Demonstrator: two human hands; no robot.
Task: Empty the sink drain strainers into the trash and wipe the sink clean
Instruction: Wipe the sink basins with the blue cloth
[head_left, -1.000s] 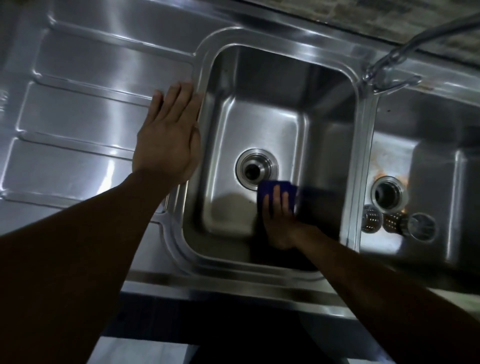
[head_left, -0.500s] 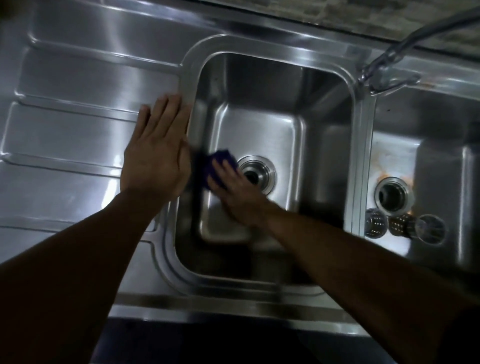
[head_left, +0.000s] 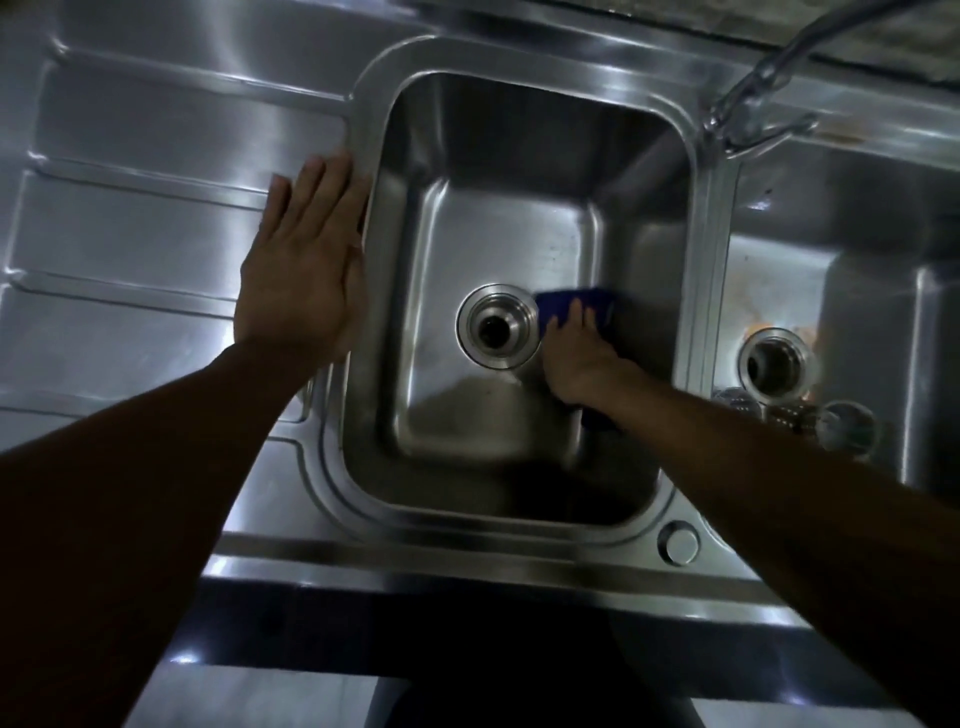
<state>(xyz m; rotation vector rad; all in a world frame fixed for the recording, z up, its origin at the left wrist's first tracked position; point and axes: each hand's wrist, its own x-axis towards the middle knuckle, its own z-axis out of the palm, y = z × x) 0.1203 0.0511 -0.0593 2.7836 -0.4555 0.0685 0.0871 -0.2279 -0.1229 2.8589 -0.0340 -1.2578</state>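
Note:
A steel double sink fills the view. In the left basin (head_left: 498, 223), my right hand (head_left: 576, 358) presses a blue cloth (head_left: 563, 306) flat on the basin floor, just right of the open drain (head_left: 497, 326). Its fingers lie straight over the cloth. My left hand (head_left: 306, 265) rests flat, fingers straight, on the drainboard at the basin's left rim. In the right basin (head_left: 872, 291), two metal strainers (head_left: 795, 415) lie beside its open drain (head_left: 776, 361), partly hidden by my right forearm.
The ribbed drainboard (head_left: 140, 249) stretches to the left. A curved faucet (head_left: 753, 88) rises from the back ledge between the basins. Orange stains ring the right drain. A round steel cap (head_left: 678, 541) sits on the front rim. The counter's front edge runs below.
My right hand has swept the blue cloth from the left side of the drain to its right side. The left hand has stayed on the rim.

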